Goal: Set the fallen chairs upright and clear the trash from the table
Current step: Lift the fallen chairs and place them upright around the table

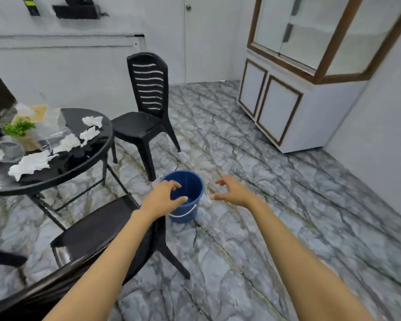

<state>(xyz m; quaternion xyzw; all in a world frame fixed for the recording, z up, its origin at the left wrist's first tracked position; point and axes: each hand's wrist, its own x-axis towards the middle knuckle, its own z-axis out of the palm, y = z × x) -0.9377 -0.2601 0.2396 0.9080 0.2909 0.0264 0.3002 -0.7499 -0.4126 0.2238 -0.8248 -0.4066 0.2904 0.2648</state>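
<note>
A blue bucket [190,195] with a white handle stands on the marble floor ahead of me. My left hand [162,199] hovers over its near left rim with fingers spread and loosely curved, holding nothing. My right hand [232,189] is just right of the bucket, also spread and empty. A black plastic chair [146,112] stands upright behind the bucket. A second black chair [97,232] stands upright under my left forearm. The round black table [95,147] at left carries several crumpled white tissues [30,164], clear plastic cups [53,137] and a bag with greens [19,128].
A white cabinet with brown trim and glass doors [287,89] stands at the right against the wall. A white door [206,38] is at the back. Part of another dark chair [2,258] shows at the lower left edge. Marble floor stretches to the right.
</note>
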